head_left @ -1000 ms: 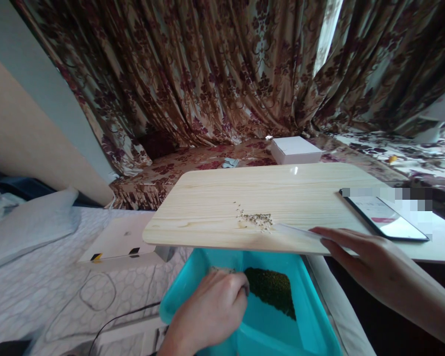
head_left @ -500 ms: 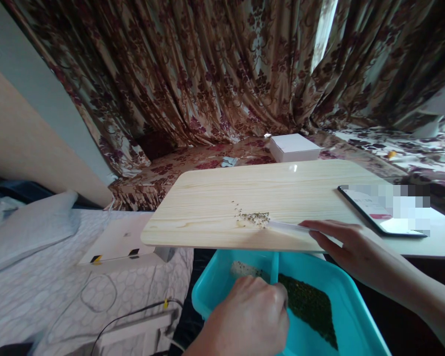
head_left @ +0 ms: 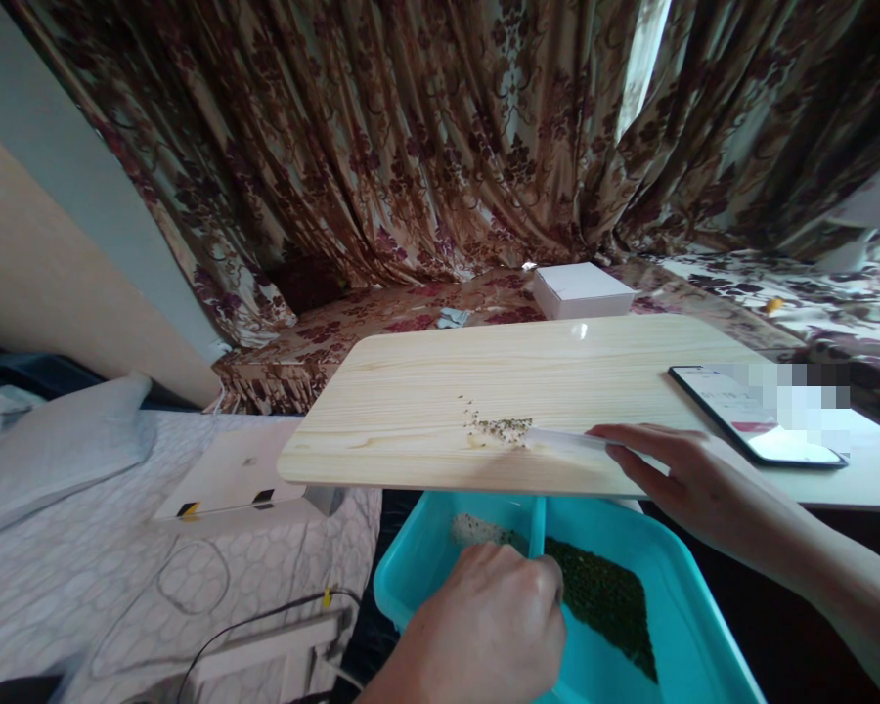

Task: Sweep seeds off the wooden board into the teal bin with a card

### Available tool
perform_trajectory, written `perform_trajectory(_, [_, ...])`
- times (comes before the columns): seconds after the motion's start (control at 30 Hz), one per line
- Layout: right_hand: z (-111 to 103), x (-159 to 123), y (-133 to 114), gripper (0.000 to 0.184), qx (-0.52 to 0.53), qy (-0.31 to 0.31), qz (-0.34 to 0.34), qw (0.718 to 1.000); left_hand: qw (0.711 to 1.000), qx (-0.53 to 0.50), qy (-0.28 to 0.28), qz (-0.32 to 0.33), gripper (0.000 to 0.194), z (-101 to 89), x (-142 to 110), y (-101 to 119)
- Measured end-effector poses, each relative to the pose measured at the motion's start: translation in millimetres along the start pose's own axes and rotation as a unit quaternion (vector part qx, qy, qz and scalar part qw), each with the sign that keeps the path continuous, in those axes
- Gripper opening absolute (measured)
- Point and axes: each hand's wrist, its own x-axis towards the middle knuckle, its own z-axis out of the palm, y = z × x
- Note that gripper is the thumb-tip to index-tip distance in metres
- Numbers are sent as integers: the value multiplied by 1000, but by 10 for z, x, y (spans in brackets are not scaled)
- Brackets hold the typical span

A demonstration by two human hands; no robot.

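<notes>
My right hand (head_left: pixel 667 464) pinches a thin translucent white strip (head_left: pixel 568 440) laid low over the wooden tabletop (head_left: pixel 411 376). The strip's far end touches a small heap of mixed dark and pale grains (head_left: pixel 505 428), with a few loose grains to its left. Below the table's front edge is a turquoise two-part tub (head_left: pixel 693 587). My left hand (head_left: pixel 495 611) is closed around its middle divider, fingers mostly hidden. Dark green grains (head_left: pixel 605 596) lie in the right compartment, and pale speckled grains (head_left: pixel 476 529) in the left one.
A tablet (head_left: pixel 740 420) with a lit screen lies on the table's right side. Behind the table stands a white box (head_left: pixel 585 290) on a patterned cloth. To the left is a bed (head_left: pixel 117 587) with a pillow, a white case (head_left: pixel 227 474) and cables.
The tub and my left hand have shifted slightly left. My right hand with the strip has moved a little left and up. The heap of grains looks nearly the same.
</notes>
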Motion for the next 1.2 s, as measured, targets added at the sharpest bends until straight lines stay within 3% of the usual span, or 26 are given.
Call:
perform_trajectory(0.23, [10,-57,-38,33,25,-3,-13,1000,1000,2,5,0,31,-6,-26,-29])
perform_trajectory(1.07, [-17,31,-33,34,-35,2,26,999,1000,-10,-3,-4,31,-33,-28,-30])
perform_trajectory(1.2, [-45,46,-41,34,-27,6,3,1000,1000,-14,3,-7,31,-39,-29,-40])
